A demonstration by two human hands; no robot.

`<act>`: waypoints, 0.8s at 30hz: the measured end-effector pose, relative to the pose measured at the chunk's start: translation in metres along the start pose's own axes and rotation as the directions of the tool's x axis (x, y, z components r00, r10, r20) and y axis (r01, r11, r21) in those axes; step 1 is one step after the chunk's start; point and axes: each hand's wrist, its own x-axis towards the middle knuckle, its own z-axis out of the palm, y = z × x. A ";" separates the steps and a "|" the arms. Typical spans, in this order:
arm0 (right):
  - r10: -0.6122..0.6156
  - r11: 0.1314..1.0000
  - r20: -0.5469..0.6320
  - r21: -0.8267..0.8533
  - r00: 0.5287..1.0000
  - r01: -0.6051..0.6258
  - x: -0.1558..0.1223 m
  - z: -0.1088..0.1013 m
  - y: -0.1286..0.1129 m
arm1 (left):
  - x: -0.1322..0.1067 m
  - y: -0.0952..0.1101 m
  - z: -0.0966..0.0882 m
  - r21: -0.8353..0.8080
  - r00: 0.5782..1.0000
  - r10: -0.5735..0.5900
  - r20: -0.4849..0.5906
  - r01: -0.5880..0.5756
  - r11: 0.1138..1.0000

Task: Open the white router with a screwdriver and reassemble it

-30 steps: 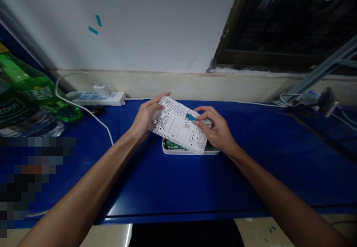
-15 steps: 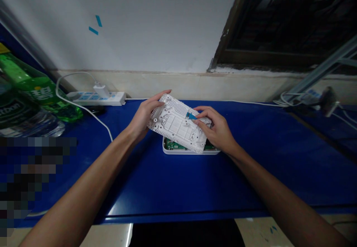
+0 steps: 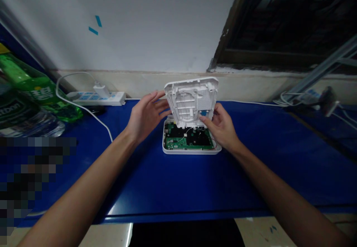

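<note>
A white plastic cover [image 3: 185, 103] with vent holes stands steeply tilted, its ribbed inner side facing me. My right hand [image 3: 223, 126] grips its lower right edge, thumb on the inner face near a small blue piece [image 3: 204, 112]. My left hand [image 3: 146, 115] is open at the cover's left edge, fingers stretched toward it; whether the fingertips touch it I cannot tell. Below the cover, a white housing [image 3: 192, 151] lies on the table with a green circuit board [image 3: 181, 143] inside. Black patches and thin wires show on the board; its far part is hidden by the cover.
The blue table [image 3: 178, 187] meets a wall behind. At the back left lie a white power strip [image 3: 111, 98] with a plugged-in charger [image 3: 100, 90] and its cable, beside green bottles [image 3: 41, 87]. A metal frame [image 3: 320, 68] and cables stand at the right.
The cover has turned from lying slanted over the housing to standing steeply, uncovering the circuit board. My left hand has let go of its corner and spread its fingers; my right hand still holds it.
</note>
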 end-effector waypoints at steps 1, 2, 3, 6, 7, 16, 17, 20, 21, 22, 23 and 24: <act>-0.029 0.999 -0.023 -0.019 0.999 0.028 -0.001 0.000 -0.001 | 0.002 -0.002 -0.003 0.013 0.999 -0.002 -0.048 0.003 1.000; -0.065 0.997 -0.039 -0.052 0.997 0.063 -0.002 -0.001 -0.002 | 0.003 -0.003 -0.006 0.021 0.995 -0.024 -0.093 0.026 0.999; -0.111 0.989 -0.049 -0.102 0.993 0.106 -0.003 -0.003 -0.004 | 0.004 -0.003 -0.008 0.013 0.990 -0.068 -0.126 0.071 0.997; -0.281 0.889 0.049 -0.363 0.958 0.279 -0.006 -0.012 -0.010 | 0.005 0.000 -0.012 -0.077 0.956 -0.264 -0.128 0.255 0.964; -0.327 0.822 0.123 -0.451 0.937 0.347 -0.007 -0.015 -0.013 | 0.005 0.001 -0.012 -0.101 0.943 -0.309 -0.123 0.297 0.949; -0.407 0.437 0.529 -0.603 0.745 0.667 -0.009 -0.027 -0.021 | 0.005 -0.018 -0.002 0.003 0.912 -0.333 -0.240 0.344 0.939; -0.397 0.429 0.534 -0.611 0.747 0.665 -0.010 -0.027 -0.021 | 0.005 -0.019 -0.002 -0.001 0.912 -0.331 -0.242 0.341 0.940; -0.343 0.436 0.545 -0.629 0.765 0.644 -0.009 -0.025 -0.024 | 0.004 -0.021 -0.003 -0.033 0.912 -0.326 -0.250 0.328 0.944; -0.319 0.453 0.556 -0.622 0.767 0.639 -0.009 -0.024 -0.026 | 0.005 -0.021 -0.004 -0.053 0.913 -0.325 -0.247 0.322 0.945; -0.289 0.478 0.571 -0.610 0.768 0.633 -0.008 -0.024 -0.027 | 0.005 -0.022 -0.004 -0.071 0.916 -0.325 -0.235 0.318 0.946; -0.256 0.506 0.587 -0.596 0.768 0.624 -0.007 -0.024 -0.029 | 0.005 -0.023 -0.005 -0.080 0.920 -0.323 -0.220 0.313 0.946; -0.219 0.532 0.604 -0.584 0.766 0.613 -0.007 -0.024 -0.031 | 0.006 -0.023 -0.005 -0.080 0.926 -0.317 -0.206 0.307 0.948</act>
